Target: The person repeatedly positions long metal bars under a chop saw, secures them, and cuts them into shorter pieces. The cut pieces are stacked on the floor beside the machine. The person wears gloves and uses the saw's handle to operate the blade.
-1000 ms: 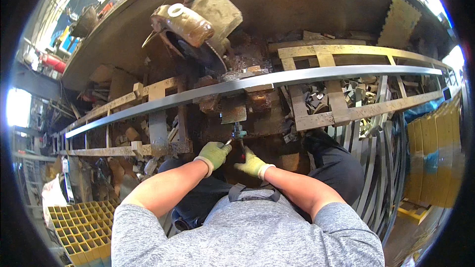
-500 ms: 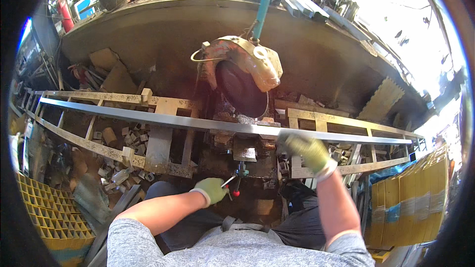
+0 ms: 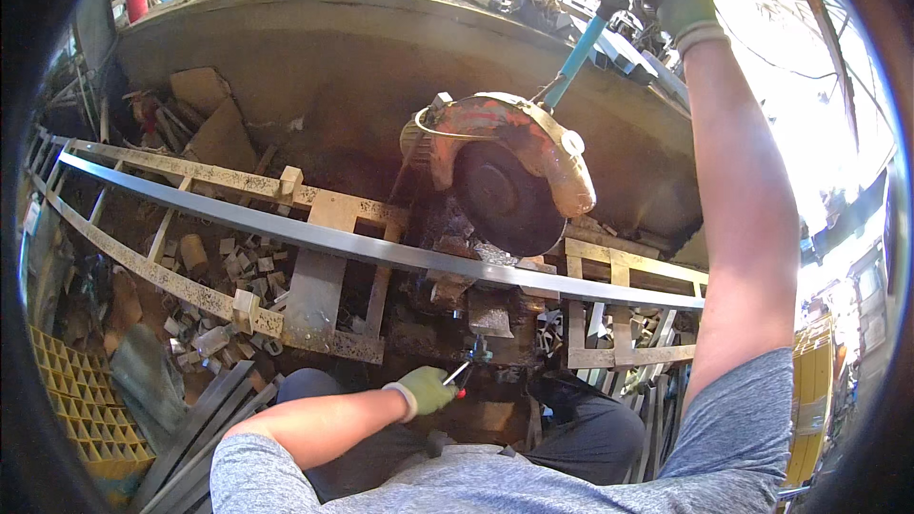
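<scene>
A long grey metal bar [image 3: 362, 246] lies across the wooden-looking frame [image 3: 214, 176] and passes under a chop saw [image 3: 490, 128]. The saw's dark round disc [image 3: 505, 198] stands just above and behind the bar. At the upper right, my gloved right hand [image 3: 687, 2] is closed around the dark end of the saw's teal handle [image 3: 581, 52]; part of its fingers is hidden at the picture's top. Below the bar, my gloved left hand [image 3: 426, 390] is closed on a thin metal crank handle [image 3: 458, 371] at the vise screw [image 3: 480, 352]. A red knob [image 3: 462, 393] shows beside it.
Small cut-off pieces [image 3: 252, 271] are heaped below the frame at left. A yellow grid stack [image 3: 81, 400] and loose grey bars [image 3: 205, 428] stand at lower left. Wrapped yellow stock [image 3: 811, 390] is at right. Behind the saw rises a brown wall [image 3: 324, 57].
My right hand has left the bar and risen to the end of the saw handle. My left hand stays at the crank. The whole view has shifted and tilted somewhat.
</scene>
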### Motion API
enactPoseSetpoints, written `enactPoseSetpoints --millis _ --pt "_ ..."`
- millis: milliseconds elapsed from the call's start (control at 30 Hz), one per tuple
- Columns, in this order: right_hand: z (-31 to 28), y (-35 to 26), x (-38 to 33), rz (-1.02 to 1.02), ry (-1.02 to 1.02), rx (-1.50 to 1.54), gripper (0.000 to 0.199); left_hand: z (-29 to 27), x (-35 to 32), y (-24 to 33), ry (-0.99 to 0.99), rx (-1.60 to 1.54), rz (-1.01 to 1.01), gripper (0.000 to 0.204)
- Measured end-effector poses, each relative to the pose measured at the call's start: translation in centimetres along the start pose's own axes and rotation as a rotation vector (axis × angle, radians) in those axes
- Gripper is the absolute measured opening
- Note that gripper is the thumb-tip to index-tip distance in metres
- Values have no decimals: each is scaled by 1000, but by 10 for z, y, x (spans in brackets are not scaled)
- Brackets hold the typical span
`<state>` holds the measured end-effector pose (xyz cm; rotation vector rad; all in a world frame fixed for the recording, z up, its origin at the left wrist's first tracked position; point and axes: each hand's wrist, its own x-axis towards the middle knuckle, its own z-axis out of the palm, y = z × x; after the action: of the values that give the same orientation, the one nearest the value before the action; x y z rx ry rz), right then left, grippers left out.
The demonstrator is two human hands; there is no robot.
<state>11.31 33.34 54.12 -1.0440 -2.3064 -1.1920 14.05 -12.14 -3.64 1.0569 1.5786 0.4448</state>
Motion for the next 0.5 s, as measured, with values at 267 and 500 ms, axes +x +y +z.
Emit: enactPoseSetpoints --millis 267,500 --pt "-15 -8 30 -48 48 130 27 -26 -20 34 -26 370 3 79" --pt "-12 3 17 -92 119 156 25 -70 -4 30 -15 321 172 79"
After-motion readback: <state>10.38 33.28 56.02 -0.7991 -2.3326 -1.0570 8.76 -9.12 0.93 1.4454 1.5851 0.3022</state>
